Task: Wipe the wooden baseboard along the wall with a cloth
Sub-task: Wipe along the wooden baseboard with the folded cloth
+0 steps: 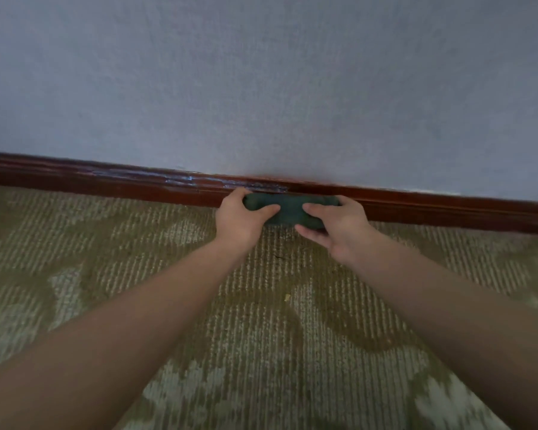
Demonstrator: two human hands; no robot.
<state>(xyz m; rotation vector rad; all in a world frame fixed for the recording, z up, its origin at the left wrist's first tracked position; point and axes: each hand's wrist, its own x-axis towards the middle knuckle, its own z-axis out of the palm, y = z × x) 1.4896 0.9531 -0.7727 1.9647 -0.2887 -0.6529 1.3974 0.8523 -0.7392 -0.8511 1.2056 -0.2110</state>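
- Both bare forearms, the left forearm (121, 321) and the right forearm (448, 305), reach from the lower corners of the view towards the wall, low over a patterned olive and pale carpet (261, 352).
- Further out, the left hand (243, 221) and the right hand (339, 231) hold one dark green cloth (289, 207) between them. It is bunched into a long wad lying lengthwise along the skirting.
- Left hand: fingers curled over the cloth's left end, thumb laid across its front. Right hand: thumb on top and fingers beneath, pinching the right end. The hands sit near each other with a bare stretch of cloth between them.
- The cloth lies against the front of the reddish-brown wooden baseboard (106, 181), just above the carpet. How hard it presses cannot be told.
- The baseboard runs the full width of the view at the foot of a grey-blue wall (261, 88).
- Pale, whitish streaks (199, 180) mark its upper edge, just left of the cloth.
- Judged from this, the wiping stroke itself is in hand, with much of the board on either side yet to be covered.
- The next move likely calls for sliding the wad sideways with steady pressure, and lifting it enough to reach the streaked upper edge.
- No container of any kind is in view, only a small yellowish speck (287, 297) on the carpet.
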